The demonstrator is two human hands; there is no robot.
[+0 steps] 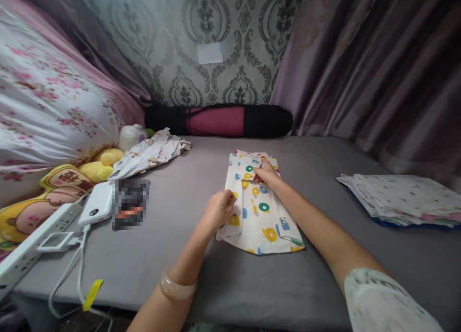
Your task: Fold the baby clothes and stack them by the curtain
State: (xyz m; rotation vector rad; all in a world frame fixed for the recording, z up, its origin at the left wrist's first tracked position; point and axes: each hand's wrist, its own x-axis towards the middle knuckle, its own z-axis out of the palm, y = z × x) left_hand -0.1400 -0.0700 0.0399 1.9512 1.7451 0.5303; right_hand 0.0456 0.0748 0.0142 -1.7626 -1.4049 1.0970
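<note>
A white child's shirt (268, 221) printed with yellow, green and blue shapes lies on the grey sheet, its two sides folded inward into a long panel. My left hand (220, 208) is closed at the shirt's left folded edge, fingertips pinched against the cloth. Near the top of the shirt, my right hand (265, 174) grips a folded-over piece that looks like a sleeve. That hand's fingers partly cover the upper right of the shirt.
A stack of folded clothes (399, 197) lies at right, a crumpled printed garment (151, 152) at left. Nearby are a white power bank (96, 202), a power strip (32, 245), cables and plush toys (65, 183). A black and red long bag (216, 121) lies along the wall.
</note>
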